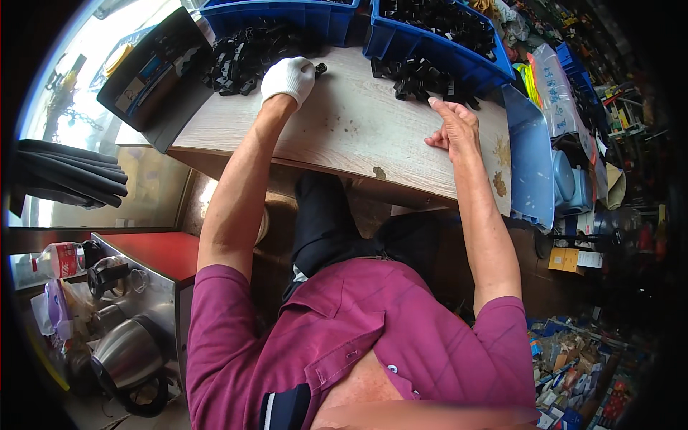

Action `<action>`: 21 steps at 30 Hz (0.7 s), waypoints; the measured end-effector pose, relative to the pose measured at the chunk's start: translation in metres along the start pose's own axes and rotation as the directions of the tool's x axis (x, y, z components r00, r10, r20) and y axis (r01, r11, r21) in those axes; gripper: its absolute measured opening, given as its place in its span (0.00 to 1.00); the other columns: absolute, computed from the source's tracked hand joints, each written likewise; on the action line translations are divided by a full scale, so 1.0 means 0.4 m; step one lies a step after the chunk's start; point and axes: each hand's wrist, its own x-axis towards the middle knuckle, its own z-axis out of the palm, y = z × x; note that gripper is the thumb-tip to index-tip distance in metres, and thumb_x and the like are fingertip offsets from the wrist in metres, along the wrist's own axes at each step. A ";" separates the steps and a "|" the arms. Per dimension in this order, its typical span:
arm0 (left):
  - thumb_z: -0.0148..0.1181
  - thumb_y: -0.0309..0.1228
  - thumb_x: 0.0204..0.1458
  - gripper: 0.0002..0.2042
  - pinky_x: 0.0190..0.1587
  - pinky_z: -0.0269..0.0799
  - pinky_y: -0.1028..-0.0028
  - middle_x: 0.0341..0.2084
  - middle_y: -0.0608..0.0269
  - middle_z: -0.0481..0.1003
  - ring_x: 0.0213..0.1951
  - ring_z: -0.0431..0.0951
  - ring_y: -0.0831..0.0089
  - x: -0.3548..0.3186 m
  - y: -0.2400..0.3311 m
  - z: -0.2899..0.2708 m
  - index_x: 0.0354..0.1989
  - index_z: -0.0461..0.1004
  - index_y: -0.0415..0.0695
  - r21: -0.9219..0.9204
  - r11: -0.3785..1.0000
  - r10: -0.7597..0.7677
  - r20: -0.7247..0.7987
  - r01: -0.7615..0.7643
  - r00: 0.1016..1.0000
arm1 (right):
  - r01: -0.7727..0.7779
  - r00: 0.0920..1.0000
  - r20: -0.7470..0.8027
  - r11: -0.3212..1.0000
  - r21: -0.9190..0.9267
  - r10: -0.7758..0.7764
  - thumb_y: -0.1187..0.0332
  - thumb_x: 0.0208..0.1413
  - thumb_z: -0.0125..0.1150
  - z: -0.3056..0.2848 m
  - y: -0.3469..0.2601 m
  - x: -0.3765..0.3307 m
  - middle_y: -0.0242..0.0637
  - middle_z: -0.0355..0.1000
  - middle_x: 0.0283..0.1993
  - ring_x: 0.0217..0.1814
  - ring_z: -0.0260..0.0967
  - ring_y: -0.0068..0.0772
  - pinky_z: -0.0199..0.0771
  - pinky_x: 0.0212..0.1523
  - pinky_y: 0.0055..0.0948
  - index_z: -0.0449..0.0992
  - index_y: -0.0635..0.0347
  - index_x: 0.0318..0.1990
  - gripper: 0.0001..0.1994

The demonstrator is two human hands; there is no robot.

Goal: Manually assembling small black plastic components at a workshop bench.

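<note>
Small workshop: blue parts bins (437, 50) of black plastic pieces behind a worn wooden bench (358, 122); cluttered stock shelves (609, 93) right of it.

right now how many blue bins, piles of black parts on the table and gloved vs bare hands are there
blue bins: 2
piles of black plastic parts on the wooden table: 2 (left pile, right pile)
gloved hands: 1, the left hand
bare hands: 1, the right hand
total: 6
</note>
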 end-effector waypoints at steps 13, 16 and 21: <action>0.64 0.37 0.55 0.13 0.46 0.80 0.61 0.46 0.59 0.81 0.46 0.80 0.55 -0.063 0.033 0.024 0.48 0.81 0.53 0.140 0.936 0.344 -0.177 -0.322 0.922 | 0.022 0.993 -0.099 0.926 -0.376 -0.064 0.51 0.47 0.78 0.177 -0.020 0.040 0.33 0.68 0.24 0.16 0.64 0.20 0.78 0.15 0.28 0.77 0.69 0.49 0.31; 0.62 0.35 0.56 0.11 0.43 0.81 0.60 0.43 0.60 0.80 0.45 0.79 0.55 -0.054 0.031 0.028 0.46 0.81 0.54 0.183 0.920 0.374 -0.151 -0.346 0.915 | 0.004 0.993 -0.103 0.919 -0.393 -0.049 0.53 0.49 0.76 0.187 -0.016 0.050 0.32 0.69 0.25 0.17 0.65 0.20 0.78 0.15 0.28 0.78 0.68 0.49 0.28; 0.58 0.34 0.58 0.08 0.35 0.81 0.58 0.36 0.58 0.80 0.40 0.81 0.55 -0.065 0.049 0.021 0.44 0.80 0.53 0.245 0.901 0.396 -0.126 -0.359 0.909 | 0.005 0.997 -0.068 0.967 -0.254 -0.023 0.57 0.52 0.74 0.169 0.000 0.045 0.30 0.68 0.24 0.15 0.63 0.19 0.79 0.16 0.29 0.79 0.67 0.48 0.23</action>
